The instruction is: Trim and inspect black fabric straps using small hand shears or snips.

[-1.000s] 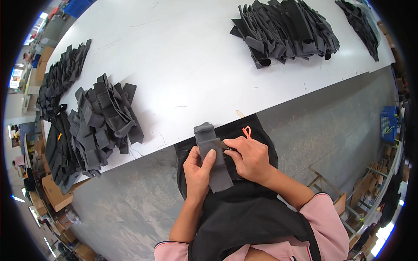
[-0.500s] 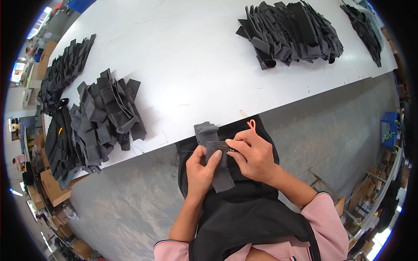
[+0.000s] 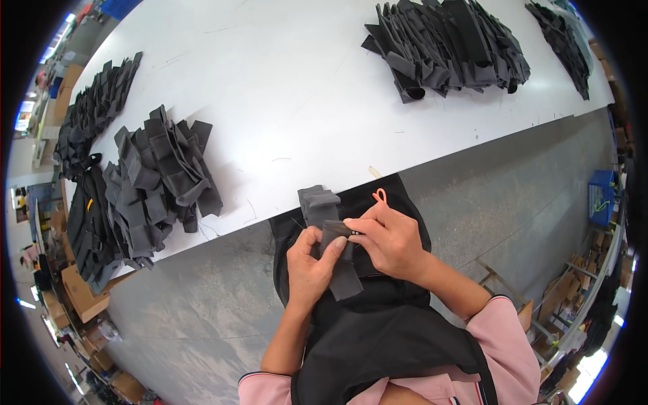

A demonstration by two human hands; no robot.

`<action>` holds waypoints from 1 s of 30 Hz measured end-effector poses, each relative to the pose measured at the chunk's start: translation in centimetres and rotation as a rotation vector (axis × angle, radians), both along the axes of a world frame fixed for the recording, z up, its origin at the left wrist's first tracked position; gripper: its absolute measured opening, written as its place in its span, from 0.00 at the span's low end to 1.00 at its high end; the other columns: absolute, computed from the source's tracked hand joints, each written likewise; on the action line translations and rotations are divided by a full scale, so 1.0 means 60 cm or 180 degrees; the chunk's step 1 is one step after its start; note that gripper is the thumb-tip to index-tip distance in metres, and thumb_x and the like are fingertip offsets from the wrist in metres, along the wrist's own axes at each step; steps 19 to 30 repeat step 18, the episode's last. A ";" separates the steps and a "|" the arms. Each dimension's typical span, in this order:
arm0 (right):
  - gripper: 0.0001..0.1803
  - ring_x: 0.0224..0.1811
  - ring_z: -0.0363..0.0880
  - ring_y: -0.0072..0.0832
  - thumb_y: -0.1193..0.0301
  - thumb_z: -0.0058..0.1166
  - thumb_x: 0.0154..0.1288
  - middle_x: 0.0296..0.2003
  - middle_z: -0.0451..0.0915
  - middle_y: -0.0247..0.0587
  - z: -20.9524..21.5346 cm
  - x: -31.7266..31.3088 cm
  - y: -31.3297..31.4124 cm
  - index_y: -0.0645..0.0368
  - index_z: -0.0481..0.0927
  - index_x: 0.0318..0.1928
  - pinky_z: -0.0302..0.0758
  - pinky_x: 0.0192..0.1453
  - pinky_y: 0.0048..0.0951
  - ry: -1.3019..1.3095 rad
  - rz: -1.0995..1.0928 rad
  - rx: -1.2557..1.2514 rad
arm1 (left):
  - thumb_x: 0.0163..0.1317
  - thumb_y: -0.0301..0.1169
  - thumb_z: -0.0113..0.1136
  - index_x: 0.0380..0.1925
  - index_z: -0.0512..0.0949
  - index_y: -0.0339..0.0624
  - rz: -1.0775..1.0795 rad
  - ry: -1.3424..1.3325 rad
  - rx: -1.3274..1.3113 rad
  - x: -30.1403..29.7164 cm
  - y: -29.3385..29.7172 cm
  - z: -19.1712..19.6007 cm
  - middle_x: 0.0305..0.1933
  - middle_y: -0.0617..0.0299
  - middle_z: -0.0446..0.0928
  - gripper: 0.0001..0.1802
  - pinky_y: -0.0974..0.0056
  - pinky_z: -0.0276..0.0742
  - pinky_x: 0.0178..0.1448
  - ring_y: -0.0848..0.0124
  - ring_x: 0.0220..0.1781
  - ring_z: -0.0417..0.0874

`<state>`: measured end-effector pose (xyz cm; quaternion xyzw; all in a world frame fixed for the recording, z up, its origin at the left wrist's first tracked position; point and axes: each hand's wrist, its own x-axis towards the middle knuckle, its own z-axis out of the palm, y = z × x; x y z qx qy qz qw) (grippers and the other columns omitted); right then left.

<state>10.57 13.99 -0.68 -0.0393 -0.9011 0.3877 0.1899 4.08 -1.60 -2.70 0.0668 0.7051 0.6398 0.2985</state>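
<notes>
My left hand is closed on a dark grey fabric strip, thumb on top, over my black apron. One piece of the strip hangs toward me; its folded far part reaches the table edge. Against the strip's right side, the fingertips of my right hand are pinched together. Small dark, shiny bits show between these fingertips. An orange loop sticks out above the right hand, seemingly part of a small tool whose body the fingers hide.
On the white table, heaps of dark strips lie at the left and the far right. Loose thread ends are scattered on the tabletop. A blue basket stands at right, and cardboard boxes at left.
My right hand has shifted slightly left and its orange loop has dipped a little. The left hand keeps its hold on the strip. The whole view has moved slightly.
</notes>
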 end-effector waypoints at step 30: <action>0.29 0.26 0.70 0.22 0.81 0.61 0.44 0.26 0.68 0.34 0.003 0.003 0.001 0.53 0.76 0.52 0.71 0.37 0.28 -0.0715 0.0329 -0.0988 | 0.61 0.35 0.63 0.38 0.79 0.36 0.0131 -0.1204 0.0263 -0.024 0.003 0.024 0.32 0.71 0.77 0.13 0.77 0.65 0.38 0.84 0.33 0.70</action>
